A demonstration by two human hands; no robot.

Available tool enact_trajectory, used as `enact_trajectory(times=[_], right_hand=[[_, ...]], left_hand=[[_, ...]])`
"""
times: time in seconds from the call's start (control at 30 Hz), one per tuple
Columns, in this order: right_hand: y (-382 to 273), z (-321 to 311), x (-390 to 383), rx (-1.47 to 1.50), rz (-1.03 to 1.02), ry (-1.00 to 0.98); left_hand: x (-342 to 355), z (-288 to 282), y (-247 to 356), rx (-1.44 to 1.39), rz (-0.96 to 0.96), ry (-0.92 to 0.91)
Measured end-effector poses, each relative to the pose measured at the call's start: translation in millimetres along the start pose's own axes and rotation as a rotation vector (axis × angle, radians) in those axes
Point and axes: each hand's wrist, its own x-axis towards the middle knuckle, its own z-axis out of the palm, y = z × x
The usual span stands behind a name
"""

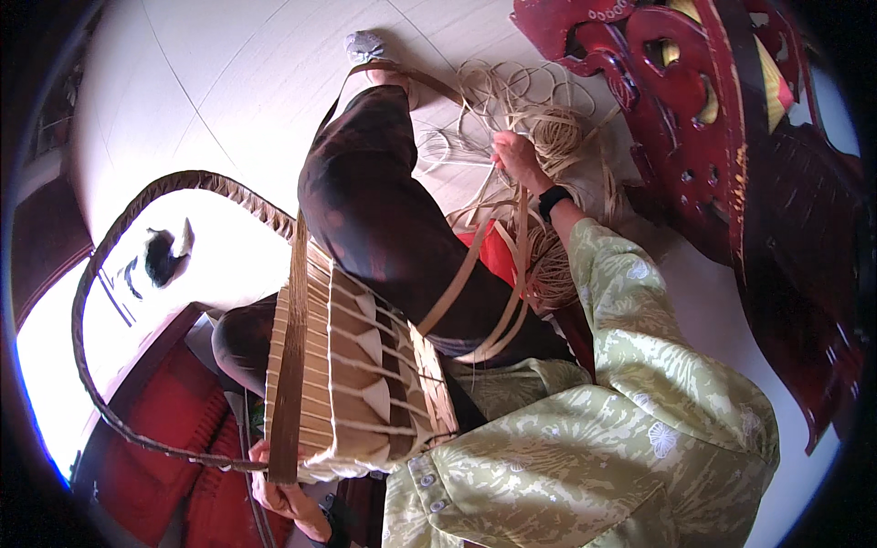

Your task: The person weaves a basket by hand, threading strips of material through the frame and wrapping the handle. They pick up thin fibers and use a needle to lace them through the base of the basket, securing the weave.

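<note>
A woven frame of pale tan strips (343,352), basket-like, leans against my thigh, with a large brown wrapped hoop (84,338) curving out to the left. A flat brown strap (290,384) crosses its side. At the frame's lower end, my left hand (285,493) has its fingers closed beside the strap; what they pinch is partly hidden. My right hand (518,157) is closed round tan flat cord (523,219), reaching out beyond my knee. Loops of this cord hang across my dark trousers, and a tangled heap of it (557,132) lies around that hand.
Dark red carved wooden furniture (685,119) stands at the right. Another red seat (155,438) is at the lower left. A black-and-white animal (163,258) lies on the pale tiled floor. A brown band (420,78) passes round my foot; something red (493,251) lies under the cord.
</note>
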Motion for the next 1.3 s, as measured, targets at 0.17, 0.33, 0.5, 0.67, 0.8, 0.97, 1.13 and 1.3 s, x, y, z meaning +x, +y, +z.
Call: enact_trajectory(times=[0.17, 0.33, 0.5, 0.67, 0.8, 0.97, 1.13, 1.3], right_hand=[[30, 28, 51, -0.078, 0.065, 0.144], [42, 44, 66, -0.368, 0.079, 0.046], [4, 26, 39, -0.184, 0.011, 0.117], [-46, -38, -13, 0.26, 0.004, -0.064], [-80, -74, -56, 0.246, -0.042, 0.021], [-137, -94, -127, 0.141, -0.215, 0.134], [-184, -87, -215, 0.006, -0.333, 0.109], [-215, -92, -242, -0.207, -0.441, 0.115]], left_hand=[[-12, -30, 0, -0.06, -0.216, -0.034], [-6, -56, 12, -0.099, -0.417, -0.01], [44, -55, 37, -0.19, -0.636, 0.086], [88, -19, 67, 0.204, -0.223, -0.056], [113, -5, 111, 0.334, 0.175, -0.244], [128, 2, 137, -0.729, -0.277, -0.329], [117, -28, 117, -0.535, -0.151, -0.284], [132, -96, 125, -0.433, -0.011, -0.456]])
